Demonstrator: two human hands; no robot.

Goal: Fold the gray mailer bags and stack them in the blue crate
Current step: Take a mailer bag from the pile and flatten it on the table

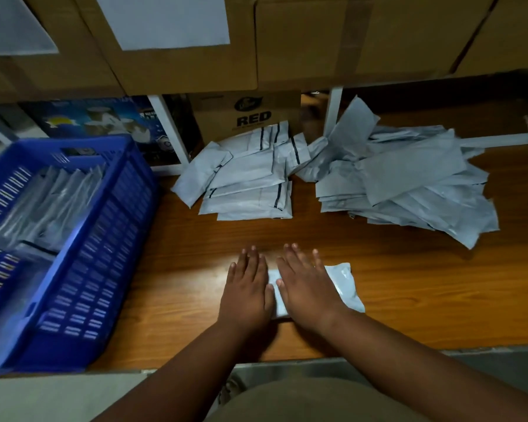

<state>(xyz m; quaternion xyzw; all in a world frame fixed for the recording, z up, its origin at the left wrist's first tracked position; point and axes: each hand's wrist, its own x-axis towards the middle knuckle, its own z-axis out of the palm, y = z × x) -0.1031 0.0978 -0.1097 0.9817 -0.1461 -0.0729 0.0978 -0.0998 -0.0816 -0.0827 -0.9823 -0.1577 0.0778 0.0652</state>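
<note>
A folded gray mailer bag (346, 284) lies on the wooden table near its front edge. My left hand (247, 290) and my right hand (307, 287) press flat on it side by side, fingers straight, covering most of its left part. The blue crate (104, 239) stands at the left with several folded gray bags (46, 205) standing inside. A pile of folded bags (247, 175) lies at the back middle. A loose heap of unfolded gray bags (409, 181) spreads at the back right.
The wooden table (424, 284) runs to an edge close to my body. Cardboard boxes (256, 41) sit on a shelf overhead, and a box marked RED (250, 117) stands behind the folded pile. White shelf posts (333, 111) rise at the back.
</note>
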